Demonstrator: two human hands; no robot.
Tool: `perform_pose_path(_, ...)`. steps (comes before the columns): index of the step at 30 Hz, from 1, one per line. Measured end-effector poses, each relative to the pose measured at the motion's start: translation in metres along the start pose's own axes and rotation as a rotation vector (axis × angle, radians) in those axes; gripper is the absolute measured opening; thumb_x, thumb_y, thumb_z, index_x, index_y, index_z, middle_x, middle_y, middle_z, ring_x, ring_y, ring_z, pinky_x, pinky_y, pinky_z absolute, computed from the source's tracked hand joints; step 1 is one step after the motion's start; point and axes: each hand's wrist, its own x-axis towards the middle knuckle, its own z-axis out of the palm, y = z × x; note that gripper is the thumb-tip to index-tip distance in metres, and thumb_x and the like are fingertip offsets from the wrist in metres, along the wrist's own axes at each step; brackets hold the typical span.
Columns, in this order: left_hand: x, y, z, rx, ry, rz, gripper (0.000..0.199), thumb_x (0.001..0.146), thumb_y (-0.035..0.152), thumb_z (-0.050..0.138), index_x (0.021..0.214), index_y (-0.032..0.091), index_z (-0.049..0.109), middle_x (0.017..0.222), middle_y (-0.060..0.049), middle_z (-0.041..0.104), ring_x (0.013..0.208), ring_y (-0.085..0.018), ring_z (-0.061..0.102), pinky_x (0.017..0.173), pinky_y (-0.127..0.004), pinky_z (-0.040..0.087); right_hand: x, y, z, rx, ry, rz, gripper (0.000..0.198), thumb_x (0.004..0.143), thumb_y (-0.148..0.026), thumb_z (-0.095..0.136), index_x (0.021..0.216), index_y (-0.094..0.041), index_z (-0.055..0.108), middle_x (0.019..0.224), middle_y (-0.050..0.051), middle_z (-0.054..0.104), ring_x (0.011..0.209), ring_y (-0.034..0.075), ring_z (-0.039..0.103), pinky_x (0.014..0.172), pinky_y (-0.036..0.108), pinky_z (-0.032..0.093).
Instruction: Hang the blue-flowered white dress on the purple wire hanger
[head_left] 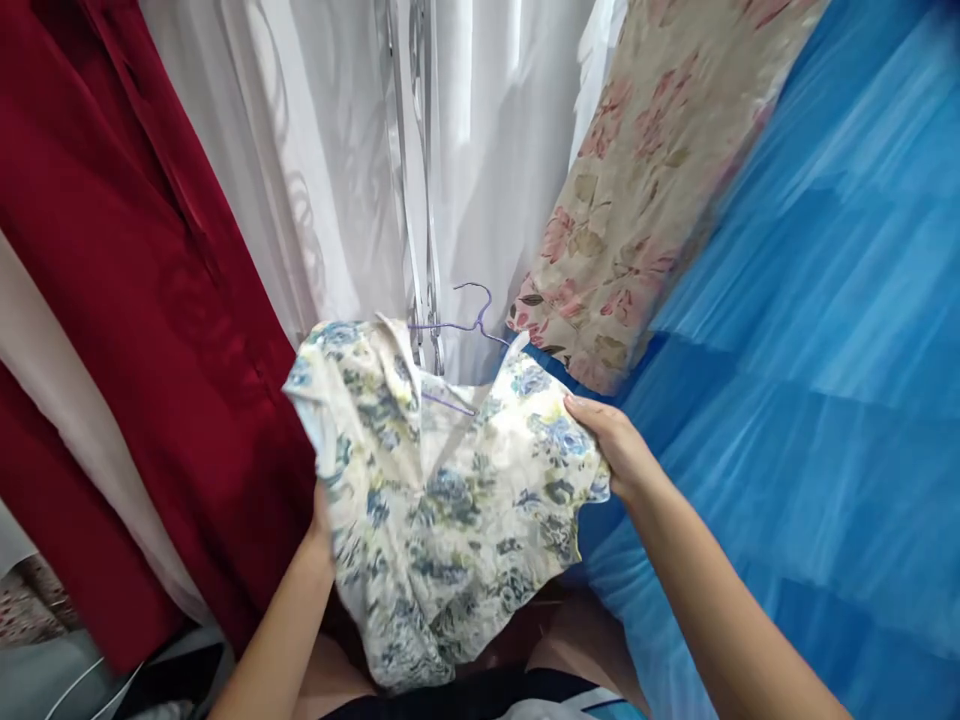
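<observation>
A white blouse (457, 510) with blue and green flowers hangs over a thin purple wire hanger (480, 322), whose hook points up out of the V-shaped neck. My right hand (611, 440) pinches the sleeve edge at the right, thumb on top of the cloth and fingers beneath. At the left side of the blouse, my left hand (321, 515) is mostly behind the fabric, so its fingers are hidden. The blouse is held up in front of my lap, slightly tilted, with its lower part hanging in folds.
Dark red cloth (142, 300) hangs at the left. White curtains (510, 120) with metal strips (420, 200) are behind the blouse. A beige garment with pink flowers (622, 220) and a tiered blue tulle skirt (810, 420) hang close on the right.
</observation>
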Motion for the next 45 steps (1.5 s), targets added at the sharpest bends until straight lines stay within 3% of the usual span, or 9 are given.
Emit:
perform_pose_path(8,-0.027,-0.067,-0.006,-0.148,0.263,0.007,0.052,0.075,0.044,0.074,0.12,0.021,0.061,0.124,-0.009,0.066,0.129,-0.028,0.052,0.109,-0.039,0.043,0.04,-0.039,0.026,-0.089,-0.151,-0.077,0.03,0.071,-0.045,0.077,0.083,-0.018,0.074,0.072,0.009,0.074,0.056,0.024,0.066,0.051,0.034,0.052)
perform_pose_path(14,-0.057,-0.09,-0.003,-0.106,0.355,-0.052,0.047,0.074,0.042,0.076,0.114,0.02,0.063,0.125,-0.011,0.066,0.126,-0.03,0.055,0.108,-0.042,0.043,0.024,-0.032,0.013,-0.265,-0.251,-0.088,0.041,0.076,-0.052,0.07,0.1,-0.019,0.074,0.082,0.009,0.075,0.067,0.025,0.067,0.058,0.035,0.052)
perform_pose_path(18,-0.078,-0.103,-0.001,-0.12,0.433,-0.071,0.042,0.08,0.044,0.07,0.116,0.022,0.063,0.126,-0.01,0.065,0.126,-0.03,0.054,0.106,-0.042,0.045,-0.014,0.019,0.024,-0.309,0.422,-0.604,0.041,0.084,-0.046,0.062,0.116,-0.022,0.064,0.112,0.01,0.068,0.103,0.027,0.061,0.082,0.038,0.05)
perform_pose_path(20,-0.085,-0.108,-0.002,-0.103,0.449,-0.093,0.044,0.079,0.044,0.071,0.116,0.021,0.064,0.125,-0.01,0.066,0.126,-0.031,0.054,0.105,-0.043,0.046,-0.045,0.063,0.038,-0.256,0.781,-0.664,0.027,0.087,-0.045,0.057,0.103,-0.024,0.063,0.109,0.009,0.064,0.105,0.027,0.058,0.087,0.04,0.047)
perform_pose_path(22,-0.089,-0.112,-0.004,-0.058,0.43,-0.141,0.046,0.076,0.045,0.073,0.114,0.021,0.064,0.125,-0.01,0.066,0.125,-0.032,0.055,0.105,-0.044,0.046,-0.074,0.109,0.055,-0.22,0.615,-0.474,0.021,0.088,-0.047,0.055,0.083,-0.027,0.06,0.086,0.005,0.061,0.085,0.025,0.058,0.078,0.039,0.046)
perform_pose_path(24,-0.092,-0.114,-0.003,-0.005,0.406,-0.169,0.047,0.074,0.046,0.075,0.113,0.021,0.065,0.124,-0.01,0.067,0.123,-0.033,0.057,0.104,-0.044,0.047,-0.095,0.145,0.073,-0.187,0.102,-0.202,0.032,0.085,-0.055,0.055,0.07,-0.027,0.058,0.069,0.003,0.058,0.065,0.025,0.055,0.063,0.039,0.044)
perform_pose_path(27,-0.099,-0.11,0.003,0.046,0.367,-0.141,0.046,0.072,0.047,0.075,0.11,0.021,0.067,0.12,-0.01,0.069,0.12,-0.034,0.059,0.101,-0.044,0.049,-0.107,0.163,0.1,-0.157,-0.172,-0.049,0.032,0.085,-0.058,0.055,0.076,-0.028,0.058,0.07,0.002,0.058,0.062,0.023,0.052,0.059,0.037,0.041)
perform_pose_path(38,-0.119,-0.091,0.027,0.112,0.242,0.001,0.057,0.07,0.041,0.079,0.121,0.021,0.062,0.126,-0.01,0.065,0.13,-0.032,0.051,0.105,-0.04,0.047,-0.097,0.133,0.111,-0.121,-0.099,-0.104,0.027,0.09,-0.052,0.054,0.086,-0.025,0.053,0.061,-0.002,0.051,0.057,0.018,0.047,0.056,0.03,0.035)
perform_pose_path(45,-0.112,-0.092,0.023,0.076,0.441,0.026,0.056,0.071,0.042,0.077,0.12,0.019,0.061,0.119,-0.012,0.066,0.117,-0.032,0.06,0.096,-0.043,0.051,-0.096,0.134,0.111,-0.084,-0.133,-0.049,0.036,0.092,-0.05,0.05,0.071,-0.021,0.043,0.053,-0.007,0.038,0.047,0.009,0.033,0.047,0.023,0.026)
